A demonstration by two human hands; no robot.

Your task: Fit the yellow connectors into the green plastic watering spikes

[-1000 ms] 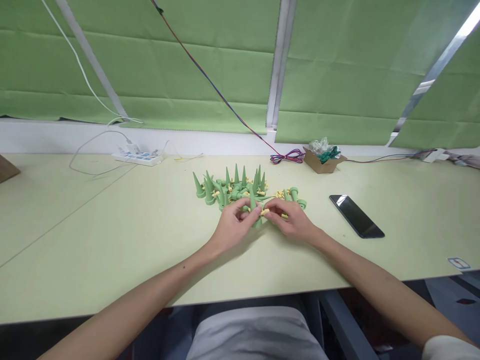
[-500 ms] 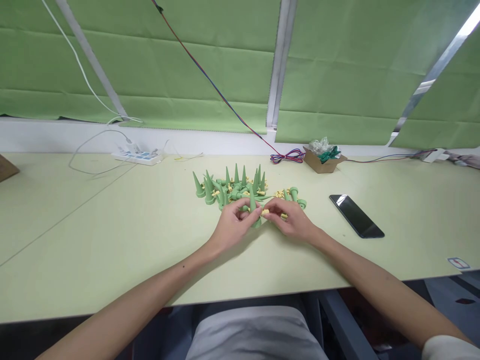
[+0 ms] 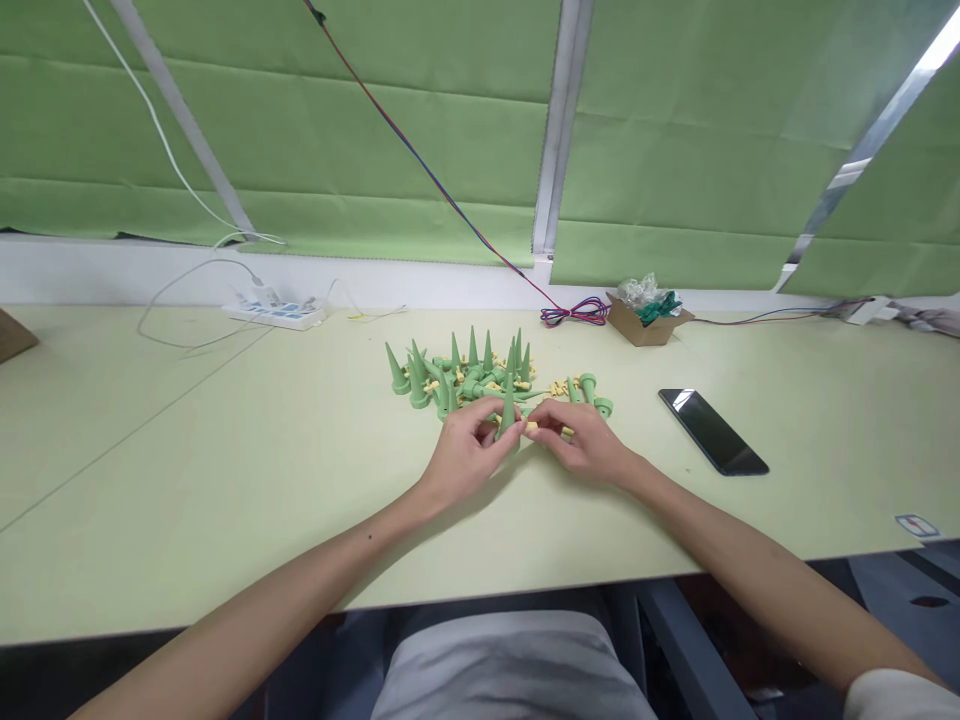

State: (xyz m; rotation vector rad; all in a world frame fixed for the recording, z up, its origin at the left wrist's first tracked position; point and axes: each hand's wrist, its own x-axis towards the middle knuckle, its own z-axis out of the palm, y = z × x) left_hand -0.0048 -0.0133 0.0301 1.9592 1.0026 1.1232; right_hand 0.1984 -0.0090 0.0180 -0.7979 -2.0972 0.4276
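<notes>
Between the thumb and fingers of my left hand (image 3: 466,450) is a green cone-shaped spike (image 3: 508,408), its tip pointing up. My right hand (image 3: 581,435) pinches a small yellow piece (image 3: 532,426) at the side of that spike. The two hands nearly meet, and the fingers hide part of where the pieces come together. Just beyond them lies a heap of green spikes (image 3: 418,385) with yellow bits among them, several standing upright. By my right fingers are a few yellow pieces (image 3: 559,388) and green spikes with round bases (image 3: 589,386).
A black phone (image 3: 712,432) lies to the right on the pale table (image 3: 225,500). At the back stand a small cardboard box (image 3: 651,325) with plastic and green stuff, coiled red-and-blue wire (image 3: 576,313), and a white power strip (image 3: 277,315). A brown cardboard edge (image 3: 13,336) shows far left.
The green spike in my left hand has turned slightly to stand more upright, its base now more hidden by my fingers. My right hand has barely shifted.
</notes>
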